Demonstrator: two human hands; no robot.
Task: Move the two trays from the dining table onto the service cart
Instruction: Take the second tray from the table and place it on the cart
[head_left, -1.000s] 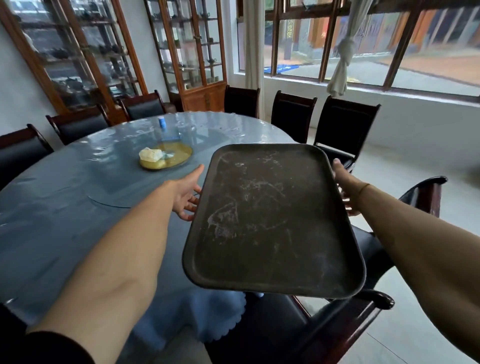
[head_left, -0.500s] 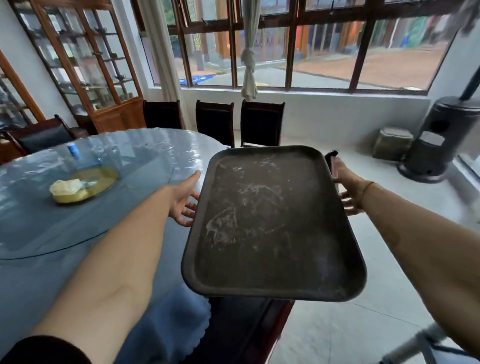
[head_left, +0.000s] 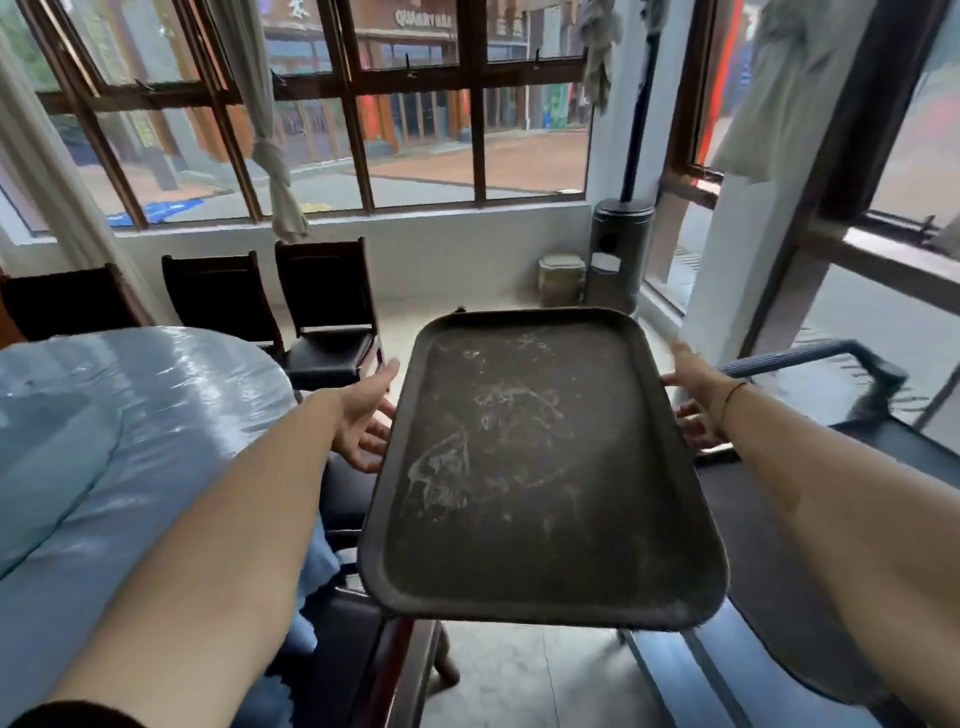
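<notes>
Round dining table under shiny blue plastic cover (head_left: 130, 415) at 9 o'clock, edge just beside. Dark scratched rectangular tray (head_left: 540, 467) held in air, centre, off table. Dark service cart (head_left: 831, 364) at 3 o'clock. Left hand (head_left: 363, 410) and right hand (head_left: 696, 395) spread, gripping tray edges.

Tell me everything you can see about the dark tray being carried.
The tray is a dark brown rounded rectangle with a low raised rim, looking like plastic. Its empty surface is scuffed with whitish scratches. It is held in the air, roughly level, long side pointing away, left hand and right hand at its far sides.
</notes>
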